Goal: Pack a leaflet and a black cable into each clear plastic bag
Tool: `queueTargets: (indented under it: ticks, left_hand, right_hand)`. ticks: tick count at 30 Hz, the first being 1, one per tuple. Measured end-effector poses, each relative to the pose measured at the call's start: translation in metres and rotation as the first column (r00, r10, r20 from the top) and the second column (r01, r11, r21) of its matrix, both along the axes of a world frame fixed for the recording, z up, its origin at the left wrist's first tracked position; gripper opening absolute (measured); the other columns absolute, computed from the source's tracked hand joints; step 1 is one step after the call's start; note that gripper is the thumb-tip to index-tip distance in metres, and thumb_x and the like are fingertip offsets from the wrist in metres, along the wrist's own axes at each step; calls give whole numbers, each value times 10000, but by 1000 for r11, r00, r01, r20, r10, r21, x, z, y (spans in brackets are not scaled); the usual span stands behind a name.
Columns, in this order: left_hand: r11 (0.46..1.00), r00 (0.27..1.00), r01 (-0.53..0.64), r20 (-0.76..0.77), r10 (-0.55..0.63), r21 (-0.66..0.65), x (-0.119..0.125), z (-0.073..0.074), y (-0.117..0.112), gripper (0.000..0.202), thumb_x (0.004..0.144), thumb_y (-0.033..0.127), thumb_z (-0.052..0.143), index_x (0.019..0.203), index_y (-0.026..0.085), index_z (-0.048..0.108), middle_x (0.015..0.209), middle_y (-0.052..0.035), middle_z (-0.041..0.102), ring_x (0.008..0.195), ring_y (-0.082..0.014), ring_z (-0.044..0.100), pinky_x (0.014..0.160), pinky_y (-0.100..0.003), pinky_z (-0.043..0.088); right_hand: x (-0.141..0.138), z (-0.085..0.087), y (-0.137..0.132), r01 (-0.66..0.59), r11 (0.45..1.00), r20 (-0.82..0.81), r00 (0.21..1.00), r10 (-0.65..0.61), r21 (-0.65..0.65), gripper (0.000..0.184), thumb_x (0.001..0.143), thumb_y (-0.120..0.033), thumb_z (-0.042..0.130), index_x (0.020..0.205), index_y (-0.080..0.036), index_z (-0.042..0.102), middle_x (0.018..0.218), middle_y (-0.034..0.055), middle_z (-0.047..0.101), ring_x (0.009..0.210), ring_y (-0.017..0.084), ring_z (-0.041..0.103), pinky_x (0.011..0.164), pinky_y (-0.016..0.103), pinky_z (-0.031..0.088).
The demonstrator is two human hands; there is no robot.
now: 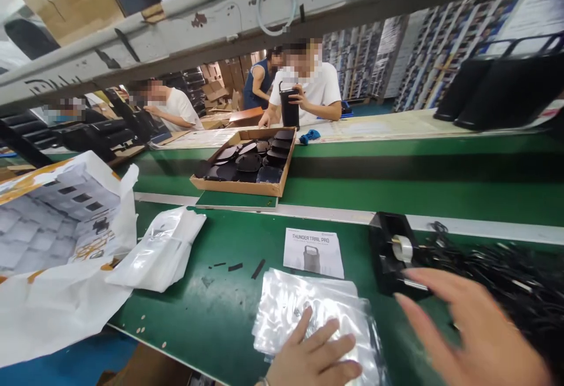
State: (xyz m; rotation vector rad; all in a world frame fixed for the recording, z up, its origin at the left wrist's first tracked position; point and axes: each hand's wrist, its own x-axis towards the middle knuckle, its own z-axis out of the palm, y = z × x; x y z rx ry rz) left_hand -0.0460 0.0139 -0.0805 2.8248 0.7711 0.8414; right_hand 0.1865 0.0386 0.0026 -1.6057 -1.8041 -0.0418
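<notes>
My left hand (315,351) lies with spread fingers on a stack of clear plastic bags (308,292) at the bench's front. To the right, my right hand (471,321) is somewhat blurred, its thumb and forefinger apart at the front end of a black tape dispenser (388,251). A roll of tape (402,248) sits in the dispenser. Whether a fingertip touches the tape end, I cannot tell. Just behind the bags lies a printed leaflet (312,252) reading "THUNDER TRAIL PRO". Black cables (497,268) are heaped beyond and partly behind my right hand.
White pouches (163,251) and an open printed wrapper or bag (66,227) occupy the left. A cardboard tray (238,187) of dark flat parts stands at the back. Across the bench, a person (326,89) holds a black cylinder (289,108). A shelf beam (198,22) crosses overhead.
</notes>
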Motion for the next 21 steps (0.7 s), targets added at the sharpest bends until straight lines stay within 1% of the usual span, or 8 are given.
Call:
queueTargets:
  ticks: [2, 6, 8, 11, 14, 15, 17, 21]
  left_hand:
    - [998, 1000, 6, 30, -8, 64, 2, -2, 1, 237, 921, 328, 498, 1130, 245, 576, 1209, 3, 656, 1296, -183, 421, 1153, -399, 0]
    - [996, 999, -39, 16, 37, 86, 4, -8, 1, 255, 922, 414, 463, 1046, 250, 613, 1209, -1, 656, 1302, -198, 413, 1153, -405, -5]
    - [997, 999, -43, 9, 43, 63, 5, -12, 0, 228, 912, 389, 494, 1051, 254, 614, 1224, -3, 647, 1303, -196, 412, 1155, -404, 16]
    - [999, 999, -16, 43, 17, -33, 4, -16, -4, 251, 909, 399, 496, 1086, 266, 613, 1202, -21, 660, 1284, -207, 439, 1151, -420, 72]
    - [948, 993, 12, 114, 26, -319, 2, -10, -6, 305, 935, 385, 441, 1192, 299, 582, 1262, -51, 616, 1282, -237, 439, 1131, -477, 140]
    - [895, 982, 40, 184, 47, -444, -1, -3, -6, 320, 936, 386, 437, 1213, 307, 576, 1286, -59, 597, 1282, -249, 438, 1126, -494, 150]
    - [705, 902, 151, 389, 189, -693, -6, 14, -6, 380, 884, 423, 531, 1238, 292, 574, 1318, -81, 566, 1275, -281, 444, 1121, -495, 183]
    - [317, 591, 432, 530, 608, -845, -18, 57, 2, 574, 864, 568, 464, 1294, 193, 529, 1327, -138, 546, 1203, -295, 524, 1034, -448, 383]
  right_hand:
    - [-32, -2, 14, -252, 965, 285, 923, 260, -67, 284, 897, -235, 381, 1105, -215, 573, 1244, 134, 582, 1119, 279, 567, 896, 439, 480]
    - [-80, -18, 61, -301, 923, 385, 843, 375, -240, 469, 836, -67, 462, 1305, -76, 468, 1452, 253, 332, 1332, 383, 290, 997, 599, 332]
    - [-88, -22, 78, -329, 881, 394, 800, 452, -340, 489, 792, -51, 557, 1278, -57, 501, 1378, 263, 441, 1292, 374, 373, 1003, 596, 332]
    - [-86, -16, 88, -370, 819, 378, 751, 542, -439, 308, 802, -93, 612, 1109, -119, 621, 1179, 157, 649, 1097, 261, 593, 915, 454, 473]
    - [-80, -3, 91, -369, 789, 375, 728, 574, -492, 122, 854, -184, 602, 960, -153, 654, 1010, 54, 706, 879, 174, 668, 746, 355, 546]
    - [-79, 1, 91, -364, 784, 375, 726, 577, -502, 89, 859, -187, 593, 903, -157, 664, 937, 37, 718, 803, 164, 679, 690, 330, 552]
    - [-80, 9, 87, -350, 794, 380, 735, 562, -496, 150, 858, -119, 547, 817, -168, 683, 804, 40, 735, 695, 176, 691, 643, 323, 554]
    - [-83, 15, 54, -437, 814, 370, 735, 568, -383, 353, 809, 3, 437, 933, -211, 688, 903, 48, 751, 840, 199, 698, 936, 403, 468]
